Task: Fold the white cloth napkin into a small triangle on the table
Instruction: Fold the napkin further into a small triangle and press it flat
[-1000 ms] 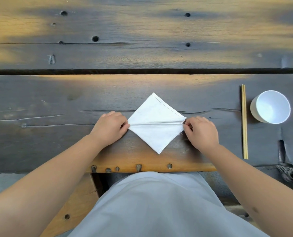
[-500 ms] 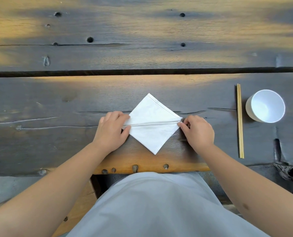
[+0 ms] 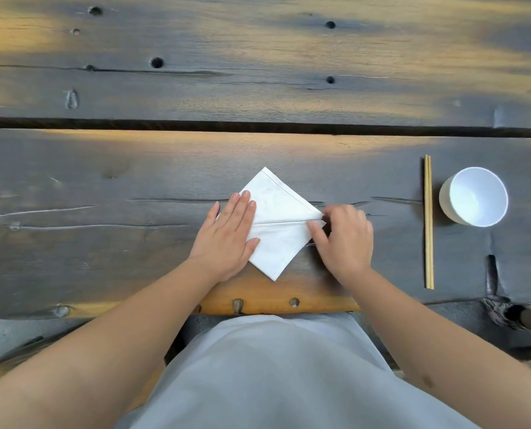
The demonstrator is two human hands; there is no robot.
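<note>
The white cloth napkin (image 3: 281, 212) lies as a small diamond near the front edge of the dark wooden table (image 3: 165, 168), with a horizontal seam running across its middle. My left hand (image 3: 228, 236) lies flat on the napkin's left part, fingers spread and pointing away from me, covering the left corner. My right hand (image 3: 343, 238) sits at the right corner, its thumb and fingertips pinching the cloth edges there.
A pair of wooden chopsticks (image 3: 428, 221) lies lengthwise to the right of the napkin. Beyond them stands a white cup (image 3: 474, 196). A dark gap between planks (image 3: 258, 126) crosses the table farther back. My grey-clad lap (image 3: 273, 366) is below the table edge.
My left hand has slid from the napkin's left corner onto the cloth and flattened out. My right hand stays at the right corner, still pinching it.
</note>
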